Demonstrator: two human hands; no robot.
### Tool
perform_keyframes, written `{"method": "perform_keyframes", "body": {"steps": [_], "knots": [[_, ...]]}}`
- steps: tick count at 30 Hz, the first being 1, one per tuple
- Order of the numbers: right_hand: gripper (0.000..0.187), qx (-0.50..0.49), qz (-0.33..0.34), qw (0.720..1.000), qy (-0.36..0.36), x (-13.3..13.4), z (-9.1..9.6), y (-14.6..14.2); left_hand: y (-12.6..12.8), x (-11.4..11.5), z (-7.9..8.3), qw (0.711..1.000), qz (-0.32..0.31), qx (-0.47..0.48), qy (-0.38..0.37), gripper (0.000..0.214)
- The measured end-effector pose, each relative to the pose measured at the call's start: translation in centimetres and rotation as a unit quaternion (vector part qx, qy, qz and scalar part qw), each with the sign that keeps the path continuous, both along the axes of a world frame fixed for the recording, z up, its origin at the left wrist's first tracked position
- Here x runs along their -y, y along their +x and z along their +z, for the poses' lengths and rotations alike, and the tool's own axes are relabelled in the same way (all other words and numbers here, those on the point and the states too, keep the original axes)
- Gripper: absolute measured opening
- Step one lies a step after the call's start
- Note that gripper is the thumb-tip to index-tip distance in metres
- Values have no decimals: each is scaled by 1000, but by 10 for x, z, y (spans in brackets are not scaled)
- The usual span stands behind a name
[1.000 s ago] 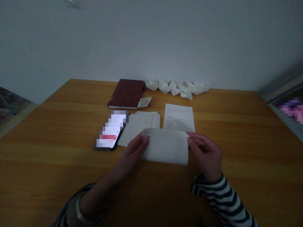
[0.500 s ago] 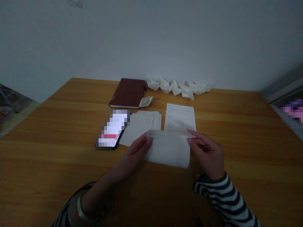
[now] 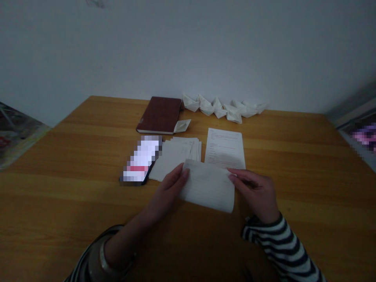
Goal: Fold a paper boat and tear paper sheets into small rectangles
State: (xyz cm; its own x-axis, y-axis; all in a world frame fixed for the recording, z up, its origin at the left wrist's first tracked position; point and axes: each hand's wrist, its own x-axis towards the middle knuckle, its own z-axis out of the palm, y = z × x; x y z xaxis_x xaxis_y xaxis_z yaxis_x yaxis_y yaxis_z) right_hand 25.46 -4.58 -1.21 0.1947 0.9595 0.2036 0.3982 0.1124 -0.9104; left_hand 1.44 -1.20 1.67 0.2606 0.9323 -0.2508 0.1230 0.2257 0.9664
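Note:
A sheet of paper (image 3: 208,186), with faint print showing, is held up above the table between my two hands. My left hand (image 3: 172,186) pinches its left edge, thumb on the near face. At the upper right corner, my right hand (image 3: 258,192) grips the sheet between thumb and fingers. Just beyond it lies a printed page (image 3: 225,147) flat on the wood. A stack of loose paper sheets (image 3: 170,156) is to the left, partly hidden behind my left hand and the held sheet.
Left of the stack, a phone (image 3: 141,160) lies with its screen lit. A dark red notebook (image 3: 160,115) sits farther back, a small folded paper (image 3: 182,126) at its corner. Several folded paper boats (image 3: 219,107) line the wall side of the wooden table (image 3: 293,156).
My right thumb and fingers have closed onto the sheet's upper right corner and shifted slightly left. The sheet's lower right end dips a little. My left hand keeps its hold.

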Motion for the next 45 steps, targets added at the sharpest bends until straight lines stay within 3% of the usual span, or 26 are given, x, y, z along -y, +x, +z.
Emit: {"method": "perform_keyframes", "body": {"steps": [6,13,28,45], "knots": [[16,-29,18,999,-17,-1,2,-1,2,3,-3,998,54,-26,-9,30],[16,-53,7,998,-28,-1,2,-3,3,2,-3,999,21,-27,32,25],[14,-43,-5,999,-33,1,2,-3,5,0,0,999,-1,-44,12,27],[21,-21,14,1000,-6,1,2,2,1,2,1,1000,-21,2,17,28]]}}
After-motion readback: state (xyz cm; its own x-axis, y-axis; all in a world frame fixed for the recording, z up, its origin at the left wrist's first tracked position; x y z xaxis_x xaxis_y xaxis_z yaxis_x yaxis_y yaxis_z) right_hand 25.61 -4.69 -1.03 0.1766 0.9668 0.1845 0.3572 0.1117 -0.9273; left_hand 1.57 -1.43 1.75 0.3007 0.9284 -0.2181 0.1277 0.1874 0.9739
